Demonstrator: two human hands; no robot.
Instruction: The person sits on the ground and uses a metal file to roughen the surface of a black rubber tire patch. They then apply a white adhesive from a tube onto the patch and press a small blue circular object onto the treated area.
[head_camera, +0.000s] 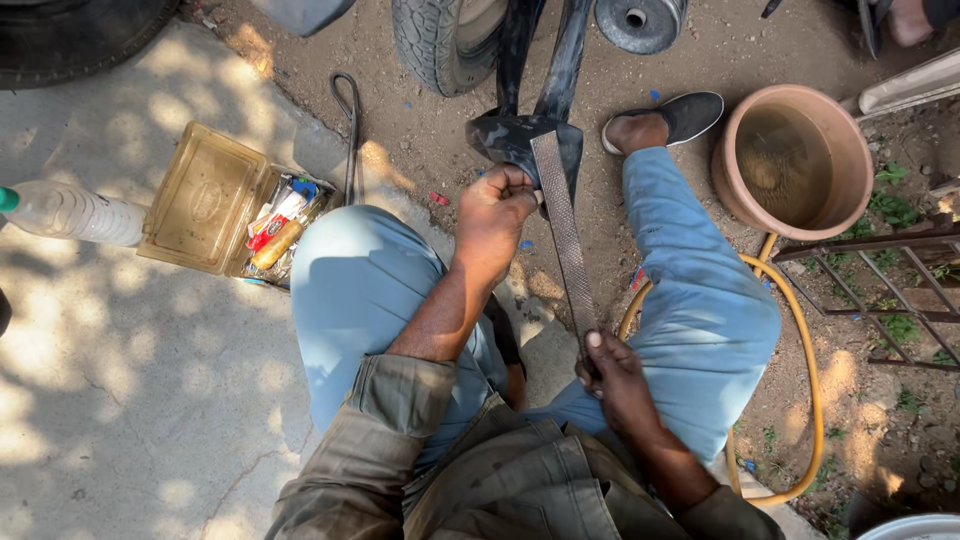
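Note:
A black rubber inner tube (515, 135) hangs down from the top of the view, folded over between my knees. My left hand (497, 212) grips the folded end of the tube and holds it taut. A long flat metal file (562, 225) lies across the fold and slants down toward me. My right hand (612, 378) is closed on the file's lower handle end, thumb on top. I sit low in light blue trousers, one dark shoe (670, 120) planted beyond the tube.
An open yellow plastic box (205, 198) with small tubes and packets sits at my left, a plastic bottle (70, 212) beside it. A tyre (440, 40) stands ahead. A clay pot (795, 160) of water, a yellow hose (808, 400) and a metal grate (880, 290) are at right.

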